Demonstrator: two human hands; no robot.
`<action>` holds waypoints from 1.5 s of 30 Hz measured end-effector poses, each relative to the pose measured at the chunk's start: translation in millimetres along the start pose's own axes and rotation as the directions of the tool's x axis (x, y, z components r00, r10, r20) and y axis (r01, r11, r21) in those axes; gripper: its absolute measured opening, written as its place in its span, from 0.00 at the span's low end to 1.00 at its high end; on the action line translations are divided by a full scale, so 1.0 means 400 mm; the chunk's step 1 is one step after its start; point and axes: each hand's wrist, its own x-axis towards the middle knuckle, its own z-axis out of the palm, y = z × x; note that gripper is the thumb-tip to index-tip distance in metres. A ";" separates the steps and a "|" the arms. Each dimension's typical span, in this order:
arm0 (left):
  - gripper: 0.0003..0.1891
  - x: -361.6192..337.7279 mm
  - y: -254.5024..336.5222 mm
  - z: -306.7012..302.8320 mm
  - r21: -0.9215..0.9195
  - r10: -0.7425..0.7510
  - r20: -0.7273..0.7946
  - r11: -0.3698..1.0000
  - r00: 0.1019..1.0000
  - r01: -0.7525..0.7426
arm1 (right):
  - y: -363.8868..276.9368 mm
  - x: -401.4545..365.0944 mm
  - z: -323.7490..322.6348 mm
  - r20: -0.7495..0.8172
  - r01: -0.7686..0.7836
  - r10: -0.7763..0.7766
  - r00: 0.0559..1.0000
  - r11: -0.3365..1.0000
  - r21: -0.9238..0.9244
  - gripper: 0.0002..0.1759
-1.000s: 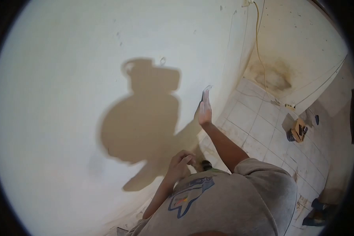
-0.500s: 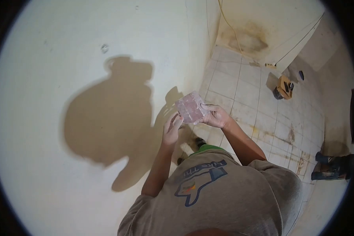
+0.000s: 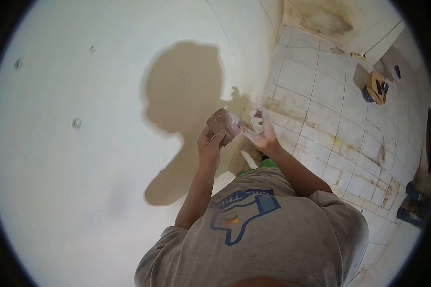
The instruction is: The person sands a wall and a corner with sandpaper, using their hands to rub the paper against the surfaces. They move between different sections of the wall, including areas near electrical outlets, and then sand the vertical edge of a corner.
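Two hands at the sandpaper (image 3: 222, 123): left hand (image 3: 209, 146) fingers grip it, right hand (image 3: 261, 135) fingers spread open at its edge. Probably refolding; a right-hand pinch is needed.

Brightness: strong and even on the pale wall (image 3: 81, 167), duller on the tiled floor (image 3: 321, 95).
Source: behind the person.
Shadow: hard-edged brown shadow (image 3: 187, 110) of head and arms on the wall.
Blur: right hand (image 3: 261, 136) smeared; sheet (image 3: 223, 125) in the left hand (image 3: 209, 146) soft.
Edges: fisheye bending, black round vignette.
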 end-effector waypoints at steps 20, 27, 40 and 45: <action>0.16 0.172 0.026 0.043 0.429 0.064 0.122 0.897 0.991 -0.110 | 0.302 0.292 -0.175 0.502 -0.571 0.356 0.788 0.728 0.379 0.09; 0.16 0.174 0.055 0.038 0.403 -0.080 0.180 0.915 0.980 0.001 | 0.223 0.276 -0.121 0.717 -0.421 0.176 0.674 0.889 0.179 0.32; 0.12 0.118 0.112 0.072 0.261 0.045 0.214 0.960 0.976 -0.101 | 0.051 0.312 -0.122 0.703 -0.601 -0.007 0.712 0.511 0.614 0.23; 0.09 0.101 0.146 0.107 0.270 0.104 0.282 0.945 0.954 -0.183 | -0.023 0.298 -0.114 0.753 -0.626 0.013 0.657 0.565 0.537 0.17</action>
